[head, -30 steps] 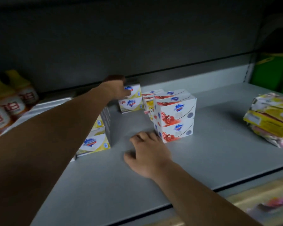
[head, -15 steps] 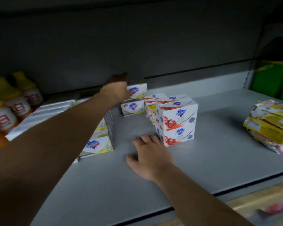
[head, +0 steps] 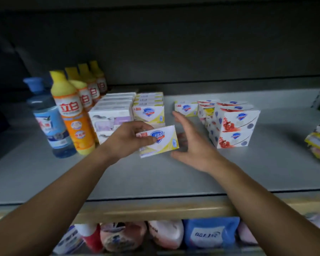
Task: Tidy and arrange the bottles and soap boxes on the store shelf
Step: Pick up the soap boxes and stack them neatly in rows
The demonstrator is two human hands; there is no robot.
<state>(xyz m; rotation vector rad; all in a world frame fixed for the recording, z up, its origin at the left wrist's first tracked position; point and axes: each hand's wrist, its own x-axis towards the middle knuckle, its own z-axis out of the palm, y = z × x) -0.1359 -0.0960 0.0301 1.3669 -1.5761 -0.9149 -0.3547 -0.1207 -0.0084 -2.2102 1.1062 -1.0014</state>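
Soap box (head: 158,140) lifted by left hand (head: 125,140), right hand (head: 189,145) spread

Single head-worn wide-angle view, looking forward and down from in front of the grey shelf (head: 229,174), close to its front edge, shelf's back wall across the top, lower tier along the bottom, both forearms entering from below

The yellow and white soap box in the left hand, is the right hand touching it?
Apart. The head view shows grey shelf between the open right hand and the yellow and white soap box, which the left hand pinches.
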